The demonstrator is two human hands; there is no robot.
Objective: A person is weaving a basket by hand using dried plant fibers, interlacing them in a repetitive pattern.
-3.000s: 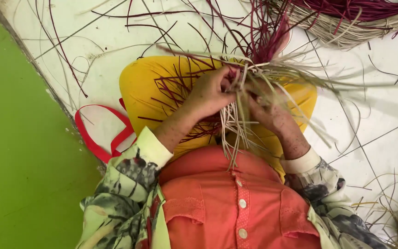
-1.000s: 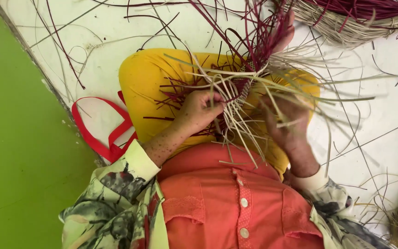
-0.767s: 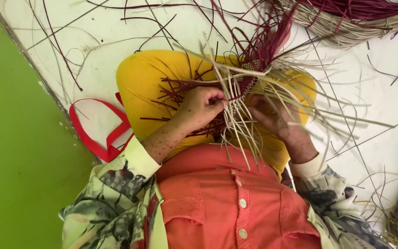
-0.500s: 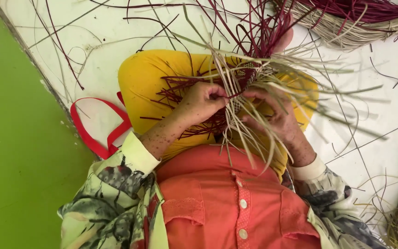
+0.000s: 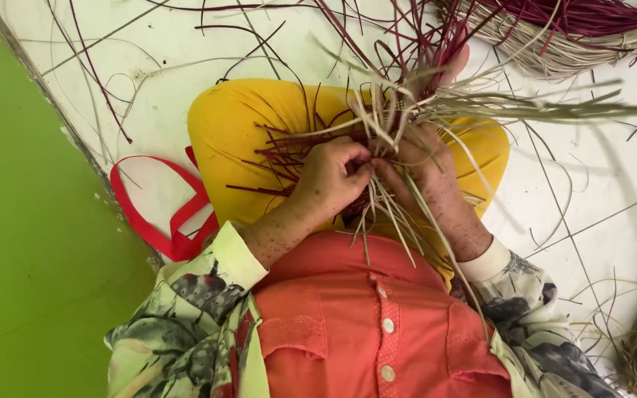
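Over my lap, on the yellow trousers (image 5: 237,118), I have both hands buried in a tangle of pale straw strands (image 5: 407,110) and dark red strands (image 5: 289,158). My left hand (image 5: 329,180) is curled tight, fingertips pinching a few pale strands at its 3 o'clock side. My right hand (image 5: 429,173) sits just beside it, fingers closed around the same bunch, touching the left at the fingertips. Pale strands fan out toward 2 and 3 o'clock and hang down toward 6 over my orange shirt (image 5: 363,324). A red strap (image 5: 160,221) lies on the white floor (image 5: 576,191) at 9 o'clock. A woven bundle (image 5: 576,37) rests at 1 o'clock, well apart.
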